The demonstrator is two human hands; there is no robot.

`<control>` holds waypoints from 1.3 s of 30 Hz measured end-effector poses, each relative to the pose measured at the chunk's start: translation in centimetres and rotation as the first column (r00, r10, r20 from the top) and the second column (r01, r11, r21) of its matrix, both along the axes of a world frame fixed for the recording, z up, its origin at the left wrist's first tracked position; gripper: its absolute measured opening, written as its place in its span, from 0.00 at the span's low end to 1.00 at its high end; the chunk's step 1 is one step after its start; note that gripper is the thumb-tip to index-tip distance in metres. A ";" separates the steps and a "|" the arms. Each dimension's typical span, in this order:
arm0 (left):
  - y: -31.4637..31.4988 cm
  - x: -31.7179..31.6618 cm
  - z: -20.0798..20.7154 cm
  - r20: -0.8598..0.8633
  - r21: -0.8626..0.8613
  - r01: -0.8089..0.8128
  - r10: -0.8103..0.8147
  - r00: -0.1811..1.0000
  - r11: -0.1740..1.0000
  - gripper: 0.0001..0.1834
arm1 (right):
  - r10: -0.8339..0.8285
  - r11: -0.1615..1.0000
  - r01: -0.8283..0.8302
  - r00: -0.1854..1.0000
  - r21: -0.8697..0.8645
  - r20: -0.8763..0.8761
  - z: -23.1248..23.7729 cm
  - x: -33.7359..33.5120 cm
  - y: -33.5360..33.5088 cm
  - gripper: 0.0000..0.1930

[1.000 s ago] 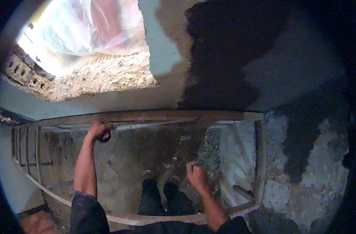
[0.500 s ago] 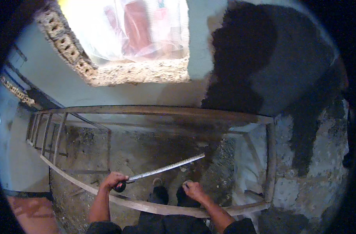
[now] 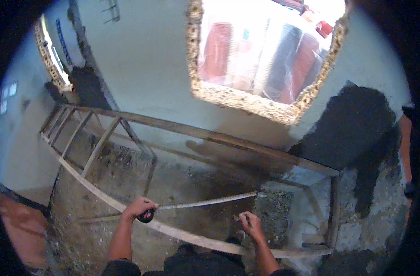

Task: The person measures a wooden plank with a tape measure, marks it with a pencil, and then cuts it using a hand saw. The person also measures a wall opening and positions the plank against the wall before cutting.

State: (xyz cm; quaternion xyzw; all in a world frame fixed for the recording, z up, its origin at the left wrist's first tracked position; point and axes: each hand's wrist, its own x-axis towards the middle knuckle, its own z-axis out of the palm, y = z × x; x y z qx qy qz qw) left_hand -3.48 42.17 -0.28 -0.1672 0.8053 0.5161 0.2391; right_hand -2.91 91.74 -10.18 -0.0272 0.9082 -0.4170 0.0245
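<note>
My left hand [image 3: 138, 207] is closed around a round black tape measure [image 3: 146, 215] with a red mark on its side. Out of it runs the pale blade [image 3: 210, 201], stretched to the right inside a long wooden frame [image 3: 191, 237], its far end in mid-air. The hand is just above the frame's near rail. My right hand [image 3: 251, 225] is over the same rail further right, below the blade's end and apart from it. Its fingers are pinched together, and a small thing seems to stick out of them, too small to name.
Crosspieces [image 3: 99, 146] join the frame's rails at the left. Behind stands a pale wall with a rough-edged opening [image 3: 247, 106] covered by clear plastic sheeting. A dark patch [image 3: 352, 122] marks the wall. Rubble [image 3: 277, 211] lies on the dirt floor. A reddish-brown and dark shape [image 3: 405, 152] shows at the right edge.
The view has swung, shifting the window opening rightward and tilting the frame. My right hand has moved rightward and lifted slightly. The tape stays extended in my left hand.
</note>
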 end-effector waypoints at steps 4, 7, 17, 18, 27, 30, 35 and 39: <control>-8.2 1.4 0.3 0.027 -0.098 -0.019 0.021 0.999 0.995 0.16 | -0.194 0.716 0.441 0.870 -0.541 0.452 0.0 -0.4 -9.2 0.15; -12.0 0.4 0.1 -0.028 -0.077 -0.043 0.041 0.999 0.996 0.16 | -0.247 0.574 0.616 0.758 -0.539 0.604 0.4 -2.5 -13.7 0.20; -17.0 -10.7 -0.8 -0.118 -0.131 0.098 -0.114 0.986 0.986 0.16 | -0.288 0.547 0.607 0.783 -0.576 0.552 0.1 -11.6 -19.6 0.36; -16.8 -12.4 -0.6 -0.081 -0.109 0.096 -0.105 0.991 0.989 0.16 | -0.283 0.449 0.575 0.817 -0.684 0.502 0.2 -12.9 -20.2 0.26; -14.1 -30.6 -2.4 -0.047 -0.193 0.273 -0.287 0.957 0.942 0.19 | -0.481 -0.012 0.612 0.689 -0.790 0.542 -0.5 -26.7 -22.5 0.11; -12.8 -34.8 -4.7 -0.091 -0.272 0.343 -0.379 0.921 0.899 0.20 | -0.545 -0.190 0.639 0.562 -0.745 0.622 -1.8 -30.4 -21.7 0.11; -9.8 -39.4 -6.7 -0.120 -0.325 0.314 -0.368 0.922 0.892 0.20 | -0.606 -0.211 0.708 0.446 -0.673 0.659 -3.5 -34.0 -19.5 0.12; -8.4 -41.1 -6.4 -0.142 -0.391 0.278 -0.355 0.924 0.878 0.17 | -0.684 -0.173 0.722 0.401 -0.670 0.609 -5.1 -35.2 -18.2 0.13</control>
